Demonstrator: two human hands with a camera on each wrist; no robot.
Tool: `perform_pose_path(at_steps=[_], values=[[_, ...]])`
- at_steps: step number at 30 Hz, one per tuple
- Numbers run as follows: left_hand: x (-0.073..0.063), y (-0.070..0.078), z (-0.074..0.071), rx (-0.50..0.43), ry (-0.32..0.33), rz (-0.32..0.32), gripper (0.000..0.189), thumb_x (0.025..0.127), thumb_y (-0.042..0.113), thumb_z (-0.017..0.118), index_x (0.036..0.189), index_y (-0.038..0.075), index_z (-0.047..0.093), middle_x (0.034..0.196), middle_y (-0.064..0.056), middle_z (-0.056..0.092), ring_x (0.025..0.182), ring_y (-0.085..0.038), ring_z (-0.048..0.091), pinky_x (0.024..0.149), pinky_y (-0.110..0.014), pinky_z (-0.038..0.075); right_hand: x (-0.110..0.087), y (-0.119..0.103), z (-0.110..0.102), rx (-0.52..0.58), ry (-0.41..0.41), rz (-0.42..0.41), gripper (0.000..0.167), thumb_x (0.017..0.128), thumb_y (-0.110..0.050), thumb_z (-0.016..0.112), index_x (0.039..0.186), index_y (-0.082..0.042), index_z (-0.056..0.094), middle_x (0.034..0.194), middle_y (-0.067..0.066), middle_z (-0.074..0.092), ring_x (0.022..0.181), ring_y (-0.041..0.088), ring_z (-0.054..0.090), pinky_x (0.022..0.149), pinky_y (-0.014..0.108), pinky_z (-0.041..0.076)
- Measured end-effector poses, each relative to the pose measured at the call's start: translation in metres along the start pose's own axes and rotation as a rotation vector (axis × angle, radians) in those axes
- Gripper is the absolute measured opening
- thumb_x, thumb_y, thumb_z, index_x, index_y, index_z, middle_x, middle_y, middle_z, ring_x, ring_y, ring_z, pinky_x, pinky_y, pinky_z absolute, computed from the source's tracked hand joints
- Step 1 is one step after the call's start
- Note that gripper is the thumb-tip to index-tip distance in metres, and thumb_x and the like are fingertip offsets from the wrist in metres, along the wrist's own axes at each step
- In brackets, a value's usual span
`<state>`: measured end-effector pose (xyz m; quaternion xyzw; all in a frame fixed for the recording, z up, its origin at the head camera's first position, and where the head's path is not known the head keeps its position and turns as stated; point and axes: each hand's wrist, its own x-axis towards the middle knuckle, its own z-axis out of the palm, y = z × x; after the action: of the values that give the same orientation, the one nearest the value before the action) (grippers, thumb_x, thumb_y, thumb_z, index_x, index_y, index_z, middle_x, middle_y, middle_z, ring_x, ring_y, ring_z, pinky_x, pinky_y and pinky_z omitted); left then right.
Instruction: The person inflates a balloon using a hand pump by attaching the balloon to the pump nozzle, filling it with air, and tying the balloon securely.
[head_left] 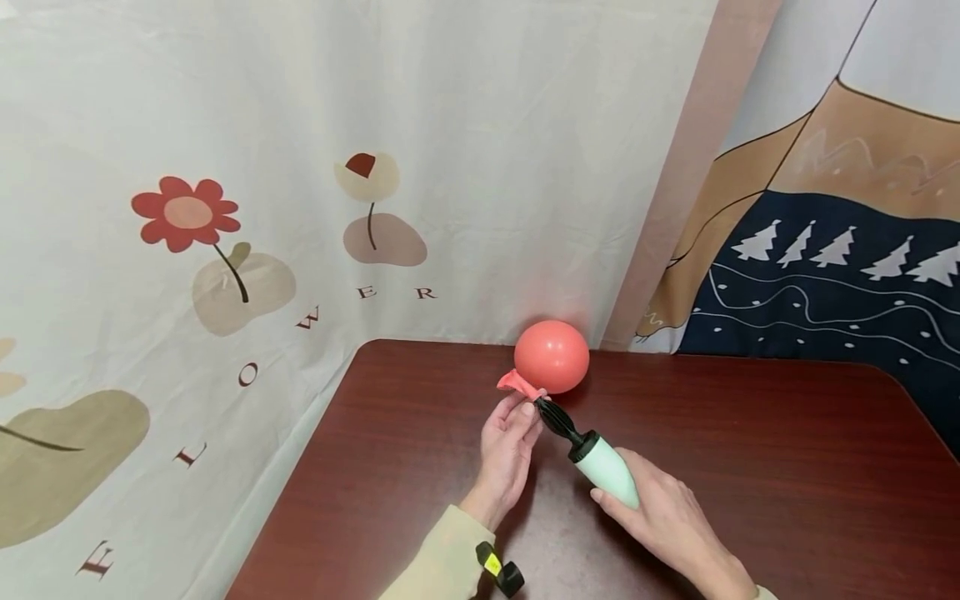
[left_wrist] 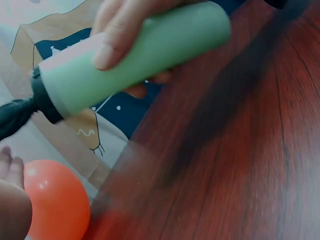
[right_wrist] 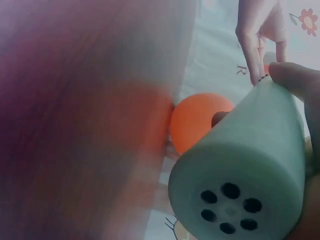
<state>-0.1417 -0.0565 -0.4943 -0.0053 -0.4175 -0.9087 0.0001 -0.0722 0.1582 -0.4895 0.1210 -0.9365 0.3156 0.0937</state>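
My left hand (head_left: 508,450) pinches a limp coral-red balloon (head_left: 514,382) between thumb and fingers, right at the tip of the pump's black nozzle (head_left: 557,417). The balloon's loose end sticks out to the upper left. Around the mint-green body of the balloon pump (head_left: 609,473), my right hand (head_left: 666,510) is wrapped, holding it tilted with the nozzle toward the left hand. Several round holes show in the pump's base (right_wrist: 231,207) in the right wrist view. Just beyond the left hand, a round inflated red balloon (head_left: 552,356) rests on the table.
The dark red-brown wooden table (head_left: 750,433) has rounded far corners. Behind it hangs a pale curtain (head_left: 525,125) with printed flowers and letters. At the right is another cloth (head_left: 825,275) with white trees on dark blue. A black strap (head_left: 491,562) circles the left sleeve.
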Motion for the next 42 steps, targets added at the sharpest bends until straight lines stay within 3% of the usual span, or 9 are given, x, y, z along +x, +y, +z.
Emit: perform_pose_path(at_steps=[3, 5, 7, 12, 14, 16, 28, 34, 42], values=[[-0.004, 0.003, -0.004, 0.109, -0.025, 0.021, 0.037, 0.102, 0.002, 0.061, 0.137, -0.008, 0.053, 0.128, -0.018, 0.069, 0.117, -0.026, 0.069, 0.104, -0.037, 0.052, 0.000, -0.001, 0.000, -0.006, 0.060, -0.027, 0.053, 0.083, -0.040, 0.086, 0.124, -0.014, 0.066, 0.097, -0.007, 0.066, 0.077, 0.008, 0.059, 0.063, 0.035, 0.052], [-0.005, 0.005, -0.008, 0.244, -0.039, 0.114, 0.032, 0.100, 0.002, 0.065, 0.131, -0.007, 0.060, 0.125, -0.019, 0.070, 0.115, -0.032, 0.070, 0.100, -0.037, 0.055, -0.001, -0.001, -0.001, -0.011, 0.084, -0.037, 0.053, 0.082, -0.037, 0.087, 0.124, -0.013, 0.066, 0.098, -0.006, 0.066, 0.077, 0.009, 0.059, 0.064, 0.036, 0.052], [-0.004, 0.008, -0.012, 0.446, -0.052, 0.285, 0.027, 0.097, 0.000, 0.070, 0.123, -0.003, 0.067, 0.120, -0.017, 0.072, 0.110, -0.032, 0.071, 0.096, -0.035, 0.057, -0.001, -0.001, -0.002, -0.009, 0.087, -0.034, 0.053, 0.082, -0.037, 0.087, 0.124, -0.013, 0.066, 0.099, -0.006, 0.066, 0.078, 0.010, 0.059, 0.064, 0.037, 0.052], [0.005, 0.018, -0.019, 0.956, -0.069, 0.804, 0.018, 0.091, 0.002, 0.078, 0.107, 0.010, 0.077, 0.104, -0.004, 0.074, 0.096, -0.022, 0.071, 0.086, -0.029, 0.057, -0.002, -0.002, -0.003, 0.011, 0.045, 0.010, 0.053, 0.084, -0.041, 0.085, 0.125, -0.014, 0.066, 0.100, -0.006, 0.067, 0.079, 0.009, 0.058, 0.065, 0.037, 0.051], [0.010, 0.021, -0.019, 1.049, -0.099, 0.937, 0.017, 0.090, 0.004, 0.080, 0.105, 0.011, 0.078, 0.102, -0.002, 0.073, 0.093, -0.020, 0.070, 0.086, -0.029, 0.056, -0.002, -0.002, -0.002, 0.016, 0.028, 0.022, 0.053, 0.085, -0.043, 0.084, 0.125, -0.015, 0.066, 0.100, -0.006, 0.066, 0.078, 0.009, 0.058, 0.065, 0.036, 0.051], [0.013, 0.023, -0.018, 1.105, -0.113, 1.008, 0.016, 0.088, 0.004, 0.081, 0.103, 0.011, 0.078, 0.099, -0.001, 0.073, 0.091, -0.019, 0.068, 0.084, -0.028, 0.053, -0.002, -0.003, -0.001, 0.015, 0.020, 0.029, 0.053, 0.085, -0.043, 0.084, 0.125, -0.015, 0.066, 0.099, -0.007, 0.066, 0.078, 0.008, 0.058, 0.065, 0.036, 0.051], [0.024, 0.031, -0.015, 1.306, -0.083, 1.137, 0.006, 0.093, 0.013, 0.074, 0.089, 0.010, 0.075, 0.084, 0.001, 0.072, 0.078, -0.018, 0.066, 0.070, -0.034, 0.051, 0.001, -0.005, 0.003, -0.002, 0.057, -0.037, 0.051, 0.085, -0.043, 0.084, 0.125, -0.017, 0.066, 0.097, -0.011, 0.064, 0.078, 0.006, 0.057, 0.064, 0.033, 0.051], [0.026, 0.030, -0.016, 1.367, -0.098, 1.200, 0.014, 0.081, 0.002, 0.083, 0.089, 0.011, 0.076, 0.082, 0.001, 0.073, 0.077, -0.017, 0.067, 0.071, -0.036, 0.052, 0.002, -0.004, 0.002, -0.012, 0.059, -0.040, 0.050, 0.084, -0.040, 0.086, 0.124, -0.018, 0.066, 0.094, -0.011, 0.063, 0.076, 0.005, 0.056, 0.063, 0.032, 0.051], [0.024, 0.029, -0.018, 1.439, -0.088, 1.209, 0.009, 0.083, 0.004, 0.079, 0.086, 0.011, 0.075, 0.080, 0.001, 0.071, 0.076, -0.017, 0.067, 0.072, -0.035, 0.052, 0.000, -0.003, 0.002, -0.063, 0.072, -0.079, 0.056, 0.080, -0.034, 0.089, 0.128, -0.016, 0.065, 0.095, -0.006, 0.065, 0.074, 0.005, 0.055, 0.060, 0.029, 0.050]])
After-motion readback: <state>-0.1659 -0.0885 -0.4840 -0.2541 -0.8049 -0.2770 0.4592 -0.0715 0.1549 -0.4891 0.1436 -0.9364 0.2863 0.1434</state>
